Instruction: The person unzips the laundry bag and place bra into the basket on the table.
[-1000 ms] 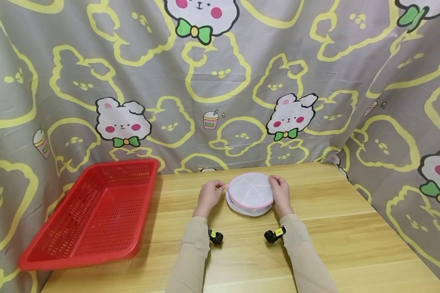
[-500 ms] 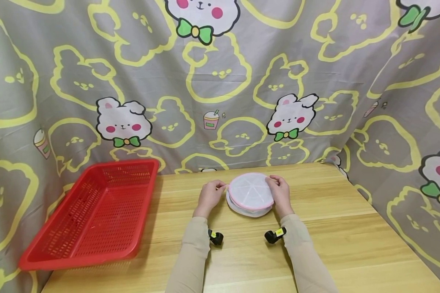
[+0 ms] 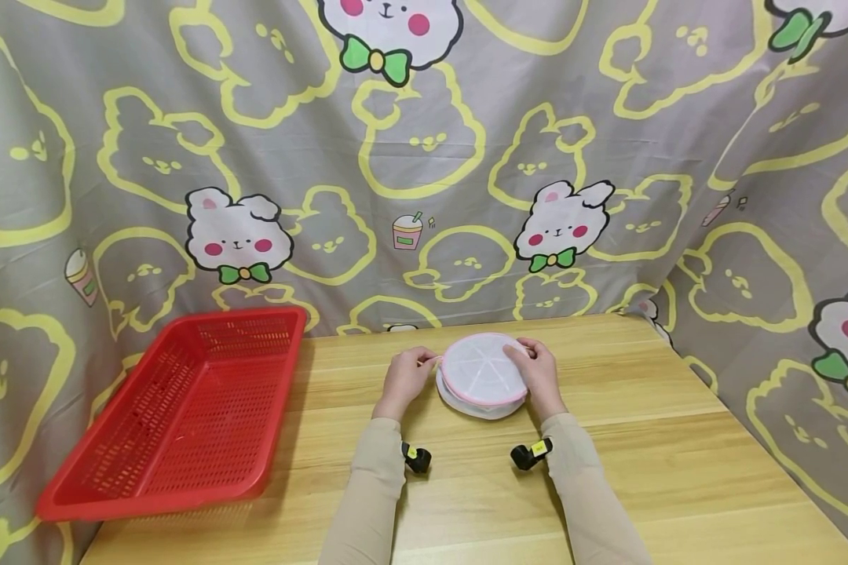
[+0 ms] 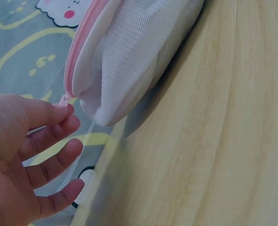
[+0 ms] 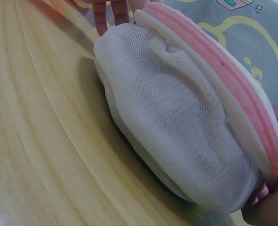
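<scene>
Left hand [image 3: 404, 380], fingers pinching a zipper pull [image 4: 64, 100]; round mesh bag [image 3: 482, 369] rightward (between hands); right hand [image 3: 541, 372], fingers gripping its right edge.

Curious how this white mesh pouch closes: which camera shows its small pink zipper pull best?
The left wrist view: the small pink zipper pull shows close up, pinched by the left hand. In the head view it's too small to make out; the right wrist view shows pink zipper tape, no visible pull.

1 bskt [image 3: 208, 416], prob. 1 bag [image 3: 482, 370]
</scene>
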Demonstrator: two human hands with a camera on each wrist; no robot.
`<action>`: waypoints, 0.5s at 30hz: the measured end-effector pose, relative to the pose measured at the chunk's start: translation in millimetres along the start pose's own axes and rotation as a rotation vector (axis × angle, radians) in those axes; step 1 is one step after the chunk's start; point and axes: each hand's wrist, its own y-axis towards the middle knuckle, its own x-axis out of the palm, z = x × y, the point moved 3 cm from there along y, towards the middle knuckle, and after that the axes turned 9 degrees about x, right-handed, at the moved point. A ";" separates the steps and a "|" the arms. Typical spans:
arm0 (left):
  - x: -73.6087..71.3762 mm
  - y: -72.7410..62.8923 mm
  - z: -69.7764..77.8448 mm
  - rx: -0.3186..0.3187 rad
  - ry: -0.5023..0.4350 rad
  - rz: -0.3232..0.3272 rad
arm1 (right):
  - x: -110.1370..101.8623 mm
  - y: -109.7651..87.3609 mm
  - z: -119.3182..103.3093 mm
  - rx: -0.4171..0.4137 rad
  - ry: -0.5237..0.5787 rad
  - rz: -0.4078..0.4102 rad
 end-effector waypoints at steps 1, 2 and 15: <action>0.0 -0.1 0.1 0.001 -0.001 0.000 | 0.3 -0.2 -0.4 0.000 -0.007 -0.005; -0.3 -0.4 0.5 0.002 -0.004 0.000 | 0.4 -0.4 -0.8 0.000 -0.015 -0.010; -0.4 -0.9 2.0 0.017 -0.012 -0.008 | 0.6 -2.3 -1.3 0.002 -0.100 0.001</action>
